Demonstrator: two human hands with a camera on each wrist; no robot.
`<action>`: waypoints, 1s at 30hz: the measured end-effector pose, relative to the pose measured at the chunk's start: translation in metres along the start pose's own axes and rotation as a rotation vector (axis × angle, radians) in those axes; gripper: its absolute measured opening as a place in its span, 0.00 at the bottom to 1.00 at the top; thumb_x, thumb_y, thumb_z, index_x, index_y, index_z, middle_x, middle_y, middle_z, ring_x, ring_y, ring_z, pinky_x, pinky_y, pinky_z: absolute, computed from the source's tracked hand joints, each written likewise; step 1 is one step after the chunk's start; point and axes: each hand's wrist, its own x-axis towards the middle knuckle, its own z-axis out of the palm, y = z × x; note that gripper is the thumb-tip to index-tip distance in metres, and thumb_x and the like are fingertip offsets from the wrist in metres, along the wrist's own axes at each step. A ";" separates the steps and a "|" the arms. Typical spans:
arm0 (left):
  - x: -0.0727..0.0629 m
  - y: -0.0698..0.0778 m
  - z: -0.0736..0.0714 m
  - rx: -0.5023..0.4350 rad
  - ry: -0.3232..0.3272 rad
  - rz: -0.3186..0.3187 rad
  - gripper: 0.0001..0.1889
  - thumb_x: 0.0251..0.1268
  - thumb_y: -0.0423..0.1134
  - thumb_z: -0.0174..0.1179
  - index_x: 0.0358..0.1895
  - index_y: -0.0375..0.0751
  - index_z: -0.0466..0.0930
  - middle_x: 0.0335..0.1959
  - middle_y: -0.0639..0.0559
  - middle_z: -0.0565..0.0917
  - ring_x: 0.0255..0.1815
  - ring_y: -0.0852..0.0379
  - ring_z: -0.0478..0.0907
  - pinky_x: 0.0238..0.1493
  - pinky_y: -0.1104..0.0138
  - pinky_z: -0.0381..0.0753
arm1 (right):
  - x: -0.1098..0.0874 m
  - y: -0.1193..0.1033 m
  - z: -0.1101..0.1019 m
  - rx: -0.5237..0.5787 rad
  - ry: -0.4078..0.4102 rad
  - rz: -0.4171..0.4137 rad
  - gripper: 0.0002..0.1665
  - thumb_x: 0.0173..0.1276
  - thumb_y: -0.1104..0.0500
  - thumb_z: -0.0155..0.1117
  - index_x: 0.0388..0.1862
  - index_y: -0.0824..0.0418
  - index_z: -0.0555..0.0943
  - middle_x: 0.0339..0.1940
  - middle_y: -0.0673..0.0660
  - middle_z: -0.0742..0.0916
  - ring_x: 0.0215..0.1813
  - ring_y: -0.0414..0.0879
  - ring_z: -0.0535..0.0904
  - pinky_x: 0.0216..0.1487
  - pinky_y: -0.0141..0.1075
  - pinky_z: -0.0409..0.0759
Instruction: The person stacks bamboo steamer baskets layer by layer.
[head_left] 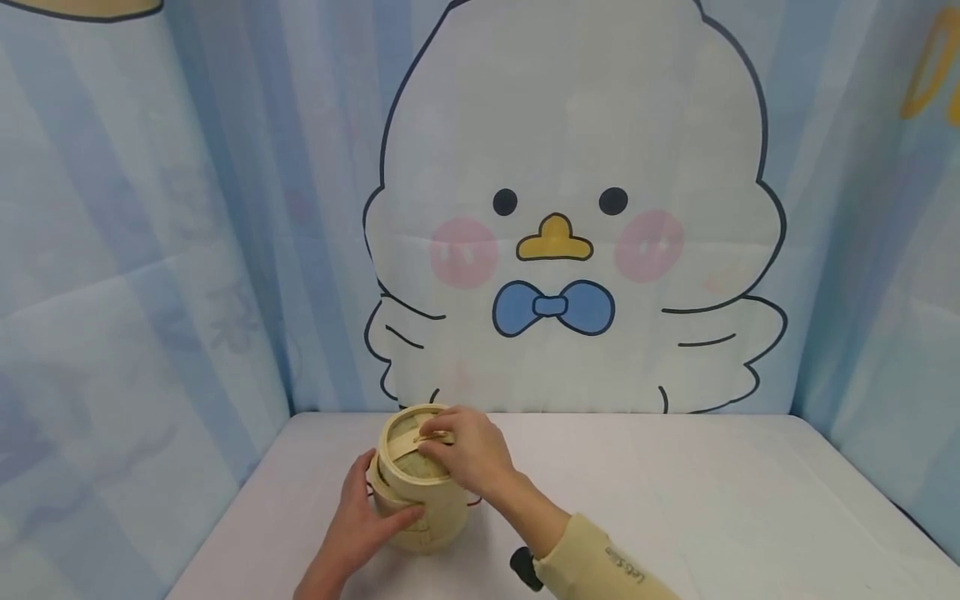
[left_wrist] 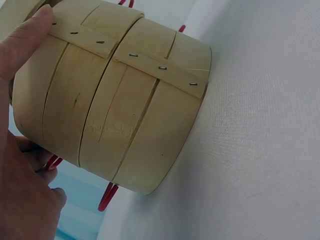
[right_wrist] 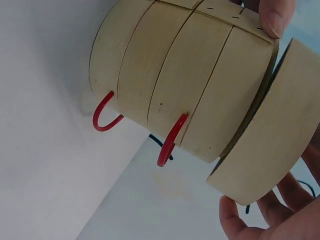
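Observation:
Near the back of the table stands a stacked bamboo steamer (head_left: 441, 525) with red handles on its sides. My left hand (head_left: 357, 523) grips its left side, thumb across the front and fingers behind; the left wrist view shows that thumb near the upper rim. On top, the round lid (head_left: 422, 463) sits tilted, and the right wrist view shows a gap between the lid (right_wrist: 280, 125) and the upper tier. My right hand (head_left: 477, 452) pinches the strap on the lid's top. Its fingers appear below the lid in the right wrist view, their grip mostly hidden there.
The steamer rests on a white table (head_left: 675, 492). Behind the table hangs a blue striped curtain (head_left: 322, 250) with a white cartoon bird printed on it. A small black object (head_left: 527, 568) shows by the right sleeve (head_left: 600, 562).

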 end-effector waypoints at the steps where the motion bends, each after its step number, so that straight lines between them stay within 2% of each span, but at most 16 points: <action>1: 0.000 0.000 0.000 -0.001 0.001 0.002 0.57 0.49 0.52 0.80 0.74 0.31 0.52 0.72 0.32 0.62 0.71 0.36 0.61 0.67 0.39 0.65 | 0.000 -0.001 0.001 -0.005 -0.004 0.002 0.08 0.66 0.55 0.74 0.42 0.53 0.90 0.52 0.53 0.86 0.59 0.53 0.81 0.58 0.50 0.80; 13: 0.000 -0.002 0.000 -0.023 0.014 0.025 0.56 0.48 0.49 0.81 0.73 0.29 0.53 0.71 0.31 0.62 0.70 0.37 0.63 0.67 0.41 0.66 | 0.002 -0.006 0.012 -0.069 -0.010 0.008 0.07 0.65 0.54 0.75 0.41 0.51 0.91 0.53 0.52 0.86 0.58 0.52 0.81 0.57 0.49 0.81; 21: 0.000 -0.001 -0.001 -0.016 0.009 -0.012 0.56 0.48 0.52 0.80 0.73 0.30 0.54 0.70 0.31 0.63 0.68 0.38 0.64 0.67 0.41 0.66 | 0.005 -0.012 0.016 -0.119 -0.001 -0.011 0.07 0.65 0.53 0.75 0.41 0.50 0.91 0.50 0.49 0.88 0.56 0.49 0.82 0.54 0.49 0.82; 30: 0.000 0.002 -0.002 -0.011 -0.007 -0.041 0.57 0.49 0.54 0.79 0.74 0.31 0.51 0.71 0.32 0.61 0.70 0.37 0.62 0.69 0.40 0.64 | 0.006 -0.018 0.019 -0.161 -0.001 0.025 0.08 0.65 0.51 0.75 0.43 0.48 0.91 0.52 0.49 0.88 0.56 0.50 0.82 0.53 0.55 0.80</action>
